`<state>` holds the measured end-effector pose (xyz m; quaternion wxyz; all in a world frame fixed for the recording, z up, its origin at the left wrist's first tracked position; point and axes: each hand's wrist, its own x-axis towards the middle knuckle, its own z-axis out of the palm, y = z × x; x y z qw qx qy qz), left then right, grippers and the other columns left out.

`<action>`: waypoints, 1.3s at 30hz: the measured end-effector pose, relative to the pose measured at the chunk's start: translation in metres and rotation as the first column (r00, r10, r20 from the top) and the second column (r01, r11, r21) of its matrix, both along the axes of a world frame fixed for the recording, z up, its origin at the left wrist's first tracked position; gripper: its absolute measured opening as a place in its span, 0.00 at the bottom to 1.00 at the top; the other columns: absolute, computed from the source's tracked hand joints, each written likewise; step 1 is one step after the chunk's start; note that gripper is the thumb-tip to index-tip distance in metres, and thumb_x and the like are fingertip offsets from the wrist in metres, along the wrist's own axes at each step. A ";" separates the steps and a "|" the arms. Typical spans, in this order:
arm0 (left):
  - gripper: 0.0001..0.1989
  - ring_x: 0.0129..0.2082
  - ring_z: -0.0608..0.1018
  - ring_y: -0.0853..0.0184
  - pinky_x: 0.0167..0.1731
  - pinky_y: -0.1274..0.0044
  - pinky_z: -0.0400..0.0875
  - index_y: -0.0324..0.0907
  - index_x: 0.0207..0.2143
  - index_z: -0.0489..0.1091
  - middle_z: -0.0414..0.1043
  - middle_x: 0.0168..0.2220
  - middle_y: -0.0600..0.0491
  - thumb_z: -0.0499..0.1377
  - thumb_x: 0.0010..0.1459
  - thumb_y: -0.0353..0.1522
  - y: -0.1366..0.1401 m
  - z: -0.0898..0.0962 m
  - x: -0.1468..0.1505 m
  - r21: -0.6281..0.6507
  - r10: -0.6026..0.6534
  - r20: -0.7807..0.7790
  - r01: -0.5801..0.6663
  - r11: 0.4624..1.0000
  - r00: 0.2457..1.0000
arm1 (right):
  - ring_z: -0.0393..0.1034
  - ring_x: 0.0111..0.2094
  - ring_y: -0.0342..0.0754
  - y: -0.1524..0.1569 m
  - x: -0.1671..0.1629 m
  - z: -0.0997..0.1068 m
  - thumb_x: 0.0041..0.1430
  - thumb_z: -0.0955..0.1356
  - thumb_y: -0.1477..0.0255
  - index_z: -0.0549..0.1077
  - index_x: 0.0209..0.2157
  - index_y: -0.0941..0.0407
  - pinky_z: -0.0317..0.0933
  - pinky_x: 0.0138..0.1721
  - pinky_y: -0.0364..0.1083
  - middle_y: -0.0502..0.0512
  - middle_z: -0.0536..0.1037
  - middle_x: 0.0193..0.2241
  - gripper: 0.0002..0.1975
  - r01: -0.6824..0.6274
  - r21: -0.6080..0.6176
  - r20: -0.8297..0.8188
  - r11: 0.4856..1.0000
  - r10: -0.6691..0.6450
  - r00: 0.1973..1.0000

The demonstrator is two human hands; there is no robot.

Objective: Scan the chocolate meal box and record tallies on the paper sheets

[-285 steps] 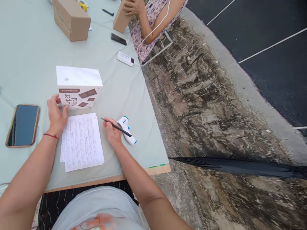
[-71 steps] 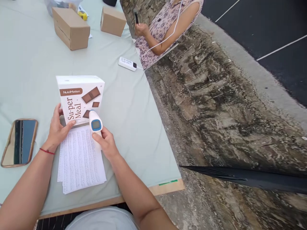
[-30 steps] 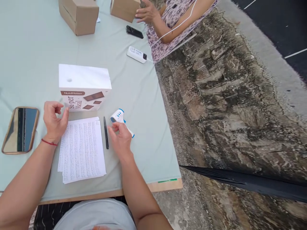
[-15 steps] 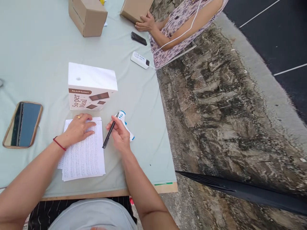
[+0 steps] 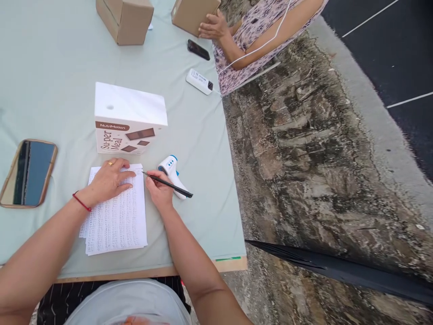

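Observation:
Printed or densely written paper sheets [image 5: 117, 216] lie stacked in front of me. My left hand [image 5: 111, 179], a ring on one finger, rests flat on their upper part with the fingers spread. In my right hand [image 5: 160, 189] is a black pen [image 5: 176, 186], its tip pointing left at the sheets' upper right edge; whether it touches the paper I cannot tell. Just beyond the right hand lies a white and blue infrared thermometer [image 5: 171, 168], partly covered by the hand and pen. A white NutriMotion Super Meal box [image 5: 130, 108] stands right behind the sheets.
A smartphone [image 5: 29, 174] lies at the left. Farther back are a cardboard box [image 5: 135, 22], a black device [image 5: 198, 49] and a white device [image 5: 199, 81] with a cable. Across the corner, another person's hand [image 5: 214, 27] touches a second carton [image 5: 189, 18]. The table's right edge borders stony ground.
The pen has turned in my right hand, from pointing down to tip leftward at the sheets. That hand has shifted slightly left, showing more of the thermometer. My left hand stays on the paper.

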<state>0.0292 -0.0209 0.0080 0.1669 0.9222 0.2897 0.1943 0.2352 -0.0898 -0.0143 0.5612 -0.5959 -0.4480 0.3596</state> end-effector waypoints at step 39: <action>0.14 0.49 0.71 0.52 0.53 0.57 0.67 0.43 0.52 0.79 0.67 0.51 0.40 0.59 0.68 0.36 0.000 0.000 -0.001 0.010 -0.011 0.000 0.011 1.000 1.000 | 0.64 0.25 0.44 0.002 -0.008 0.011 0.52 0.67 0.58 0.75 0.30 0.55 0.66 0.29 0.44 0.52 0.74 0.26 0.15 -0.030 -0.073 0.148 0.997 0.041 0.988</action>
